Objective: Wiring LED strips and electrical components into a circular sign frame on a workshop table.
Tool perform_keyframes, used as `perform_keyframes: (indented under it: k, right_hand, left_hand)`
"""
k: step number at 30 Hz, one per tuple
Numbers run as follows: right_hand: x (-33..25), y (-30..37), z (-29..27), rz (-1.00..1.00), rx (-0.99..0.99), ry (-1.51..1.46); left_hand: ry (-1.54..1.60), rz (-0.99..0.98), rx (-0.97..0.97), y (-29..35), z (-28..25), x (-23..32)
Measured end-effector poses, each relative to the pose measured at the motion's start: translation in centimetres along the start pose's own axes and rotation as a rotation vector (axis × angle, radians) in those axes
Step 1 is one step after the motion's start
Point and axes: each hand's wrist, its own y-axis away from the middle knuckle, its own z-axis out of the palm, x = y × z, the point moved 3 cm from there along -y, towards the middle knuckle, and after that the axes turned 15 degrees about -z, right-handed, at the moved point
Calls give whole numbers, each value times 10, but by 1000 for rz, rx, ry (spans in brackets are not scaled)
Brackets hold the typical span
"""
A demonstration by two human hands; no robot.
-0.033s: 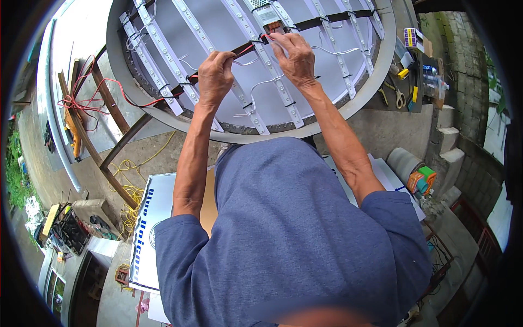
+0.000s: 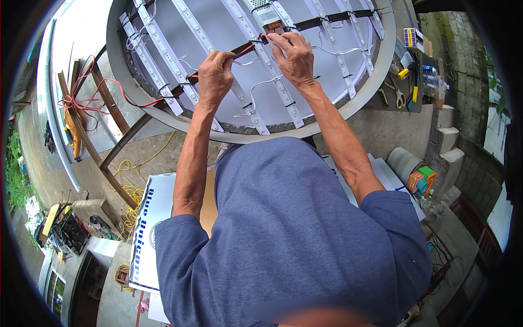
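A round, grey-rimmed light panel [image 2: 348, 110] lies in front of me, crossed by several white LED strips [image 2: 201, 35] tied to a dark crossbar [image 2: 310, 23]. My left hand [image 2: 215, 80] is closed over the crossbar, its thumb and forefinger pinching the red wire [image 2: 246, 50] that runs along it. Farther right, my right hand [image 2: 298, 61] has its thumb and forefinger at the same wire's other end, just below a silver power supply [image 2: 271, 17]. What exactly lies between the right fingertips is partly hidden. Thin white leads [image 2: 265, 82] loop between the strips.
Red cable [image 2: 117, 82] trails off left over a metal frame [image 2: 109, 103], near an orange power tool [image 2: 73, 131]. Yellow cord [image 2: 128, 180] is tangled on the ground. Scissors [image 2: 400, 100], pliers [image 2: 383, 94] and bottles [image 2: 433, 79] lie at the right. White sheets [image 2: 163, 196] sit beneath me.
The fingers of my right hand have shifted very slightly at the wire. My left hand and the panel have stayed in place.
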Motion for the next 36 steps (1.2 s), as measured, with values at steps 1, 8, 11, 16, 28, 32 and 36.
perform_keyframes:
  k: [1, 8, 11, 16, 28, 32, 36]
  right_hand:
    - [0, -1, 2, -28, -26, 60]
    - [5, -1, 8, -114, -50, 119]
    - [9, 1, 12, -90, -94, 113]
    - [9, 1, 13, -58, -67, 60]
    - [9, 1, 6, 45, 49, -54]
    - [2, -3, 9, -41, -12, 24]
    - [7, -2, 20, -16, -25, 58]
  left_hand:
    - [27, -31, -19, -1, 0, -1]
    - [-15, -59, -102, 0, 2, 5]
    - [-250, -107, -155, -2, 8, 6]
    - [-280, -71, -22, -4, 9, 0]
    - [-158, -73, -28, -2, 4, 1]
    - [-170, -51, 1, -1, 4, 3]
    - [-163, -44, 10, 0, 0, 3]
